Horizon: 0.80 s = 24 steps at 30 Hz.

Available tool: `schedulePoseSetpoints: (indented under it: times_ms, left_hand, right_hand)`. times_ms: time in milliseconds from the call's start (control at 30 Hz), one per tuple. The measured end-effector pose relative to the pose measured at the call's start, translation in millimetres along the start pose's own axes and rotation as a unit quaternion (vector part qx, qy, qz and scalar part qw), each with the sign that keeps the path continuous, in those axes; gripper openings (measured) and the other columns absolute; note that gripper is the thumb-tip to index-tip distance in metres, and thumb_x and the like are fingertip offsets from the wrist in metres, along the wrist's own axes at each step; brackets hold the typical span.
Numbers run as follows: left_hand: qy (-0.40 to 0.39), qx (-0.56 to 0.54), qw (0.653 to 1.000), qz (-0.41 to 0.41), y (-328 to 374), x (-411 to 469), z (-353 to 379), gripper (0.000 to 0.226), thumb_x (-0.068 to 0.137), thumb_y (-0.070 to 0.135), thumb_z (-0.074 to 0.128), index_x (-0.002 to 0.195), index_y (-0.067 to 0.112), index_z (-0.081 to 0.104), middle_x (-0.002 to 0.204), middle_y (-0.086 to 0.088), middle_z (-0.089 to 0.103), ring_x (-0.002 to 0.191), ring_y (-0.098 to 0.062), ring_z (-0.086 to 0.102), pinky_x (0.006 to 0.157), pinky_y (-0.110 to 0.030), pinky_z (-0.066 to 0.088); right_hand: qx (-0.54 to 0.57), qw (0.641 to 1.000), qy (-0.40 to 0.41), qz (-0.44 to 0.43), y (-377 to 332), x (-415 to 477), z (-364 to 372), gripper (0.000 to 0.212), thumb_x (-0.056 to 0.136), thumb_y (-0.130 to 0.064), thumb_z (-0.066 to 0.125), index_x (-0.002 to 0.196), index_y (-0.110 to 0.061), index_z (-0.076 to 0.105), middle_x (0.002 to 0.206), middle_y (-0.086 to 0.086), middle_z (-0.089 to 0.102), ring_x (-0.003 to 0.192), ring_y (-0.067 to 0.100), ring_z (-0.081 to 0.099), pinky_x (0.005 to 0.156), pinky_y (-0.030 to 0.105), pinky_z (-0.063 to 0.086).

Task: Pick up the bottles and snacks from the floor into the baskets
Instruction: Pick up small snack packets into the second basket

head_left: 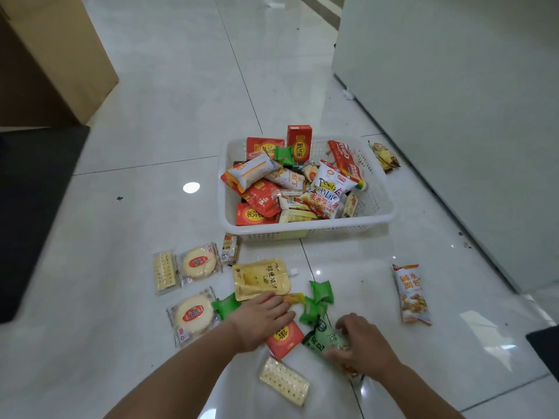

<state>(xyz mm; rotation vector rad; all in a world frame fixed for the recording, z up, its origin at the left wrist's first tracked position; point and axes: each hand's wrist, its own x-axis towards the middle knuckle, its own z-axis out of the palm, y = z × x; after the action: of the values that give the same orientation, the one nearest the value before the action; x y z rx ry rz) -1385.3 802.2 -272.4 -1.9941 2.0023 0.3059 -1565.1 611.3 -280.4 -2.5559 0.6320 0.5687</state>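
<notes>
A: Where is there room?
B: The floor [136,207] left of the basket [302,229] is bare and wide. There is a bare patch between the small green packs [321,293] and the orange bag [411,293] too.
A: What is in the way?
B: Snacks [325,189] pile high in the basket, and a red box [299,143] sticks up at its back. The white wall [453,116] stands near its right side. Packs crowd round the green bag [320,338].

Head camera looks down, close above floor [151,146].
</notes>
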Motion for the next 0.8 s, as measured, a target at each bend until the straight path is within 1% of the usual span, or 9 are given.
schedulePoseSetpoints:
  times_ms: [67, 133, 200, 267, 367, 467, 533, 700, 800]
  left_hand:
    - [-0.009, -0.013, 0.999, -0.040, 5.5, 5.1, -5.1, 0.070, 0.084, 0.017, 0.065, 0.145, 0.012, 0.030, 0.150, -0.012, 0.034, 0.139, -0.030, 0.030, 0.117, -0.046, 0.015]
    - [-0.026, -0.023, 0.996, -0.082, 14.8, 8.7, -12.4, 0.069, 0.087, 0.011, 0.060, 0.146, 0.011, 0.026, 0.153, -0.013, 0.026, 0.142, -0.030, 0.021, 0.118, -0.048, 0.014]
    - [-0.047, -0.024, 0.992, -0.110, 24.5, 10.9, -18.8, 0.069, 0.085, 0.008, 0.060, 0.145, 0.010, 0.025, 0.152, -0.014, 0.025, 0.141, -0.032, 0.019, 0.116, -0.050, 0.017]
    - [-0.070, -0.024, 0.989, -0.126, 29.1, 12.1, -22.1, 0.069, 0.085, 0.006, 0.059, 0.145, 0.008, 0.024, 0.150, -0.015, 0.027, 0.139, -0.032, 0.021, 0.112, -0.049, 0.023]
    - [-0.104, -0.012, 0.985, -0.136, 23.6, 8.2, -23.1, 0.068, 0.087, 0.006, 0.058, 0.145, 0.008, 0.023, 0.149, -0.015, 0.029, 0.138, -0.030, 0.023, 0.107, -0.044, 0.031]
    - [-0.136, -0.021, 0.979, -0.152, 20.1, 1.2, -18.5, 0.070, 0.086, 0.007, 0.061, 0.146, 0.006, 0.023, 0.148, -0.016, 0.031, 0.138, -0.031, 0.024, 0.108, -0.042, 0.032]
    - [-0.156, -0.033, 0.973, -0.170, 21.8, -4.4, -16.2, 0.072, 0.083, 0.011, 0.066, 0.143, 0.006, 0.027, 0.143, -0.017, 0.038, 0.132, -0.032, 0.034, 0.106, -0.042, 0.034]
    - [-0.188, -0.151, 0.941, -0.236, 20.5, -17.0, -25.5, 0.083, 0.074, 0.025, 0.075, 0.141, 0.010, 0.029, 0.132, -0.012, 0.049, 0.118, -0.029, 0.050, 0.091, -0.037, 0.045]
    - [-0.184, -0.241, 0.914, -0.269, 9.9, -15.3, -39.0, 0.076, 0.069, 0.035, 0.078, 0.133, 0.014, 0.044, 0.129, -0.007, 0.056, 0.114, -0.024, 0.054, 0.090, -0.033, 0.048]
  right_hand:
    - [-0.014, 0.999, -0.037, 0.012, -4.0, -3.7, 5.8, 0.107, 0.039, -0.094, 0.041, 0.120, -0.023, 0.046, 0.115, -0.003, 0.048, 0.102, 0.015, 0.046, 0.086, 0.027, 0.037]
    - [-0.026, 0.997, -0.056, 0.038, -5.6, -5.4, 8.7, 0.082, 0.061, -0.069, 0.062, 0.124, -0.020, 0.044, 0.121, 0.002, 0.047, 0.110, 0.020, 0.046, 0.088, 0.029, 0.037]
    - [-0.024, 0.996, -0.067, 0.060, -6.8, -5.2, 9.5, 0.061, 0.072, -0.049, 0.068, 0.119, -0.019, 0.044, 0.122, 0.005, 0.049, 0.113, 0.022, 0.048, 0.082, 0.029, 0.037]
    - [0.007, 0.995, -0.071, 0.077, -9.9, -6.5, 8.2, 0.046, 0.076, -0.042, 0.068, 0.104, -0.021, 0.039, 0.111, 0.005, 0.051, 0.110, 0.023, 0.053, 0.071, 0.027, 0.035]
    - [0.079, 0.991, -0.060, 0.087, -16.1, -9.6, 6.6, 0.044, 0.079, -0.041, 0.066, 0.098, -0.021, 0.032, 0.102, 0.001, 0.054, 0.093, 0.021, 0.057, 0.062, 0.027, 0.039]
    - [0.135, 0.984, -0.040, 0.107, -18.9, -13.9, 4.5, 0.050, 0.075, -0.049, 0.068, 0.097, -0.021, 0.034, 0.105, 0.002, 0.059, 0.086, 0.018, 0.056, 0.067, 0.028, 0.044]
    - [0.150, 0.982, -0.024, 0.116, -19.2, -15.7, 2.3, 0.053, 0.073, -0.054, 0.069, 0.097, -0.021, 0.036, 0.098, -0.001, 0.058, 0.082, 0.016, 0.057, 0.062, 0.025, 0.044]
    - [0.156, 0.979, 0.011, 0.130, -19.1, -18.1, -9.7, 0.052, 0.072, -0.054, 0.070, 0.096, -0.021, 0.039, 0.096, -0.001, 0.057, 0.081, 0.016, 0.057, 0.054, 0.018, 0.039]
    - [0.144, 0.981, 0.009, 0.129, -22.9, -18.5, -19.1, 0.051, 0.071, -0.052, 0.072, 0.096, -0.021, 0.040, 0.096, -0.002, 0.058, 0.081, 0.015, 0.058, 0.056, 0.020, 0.041]
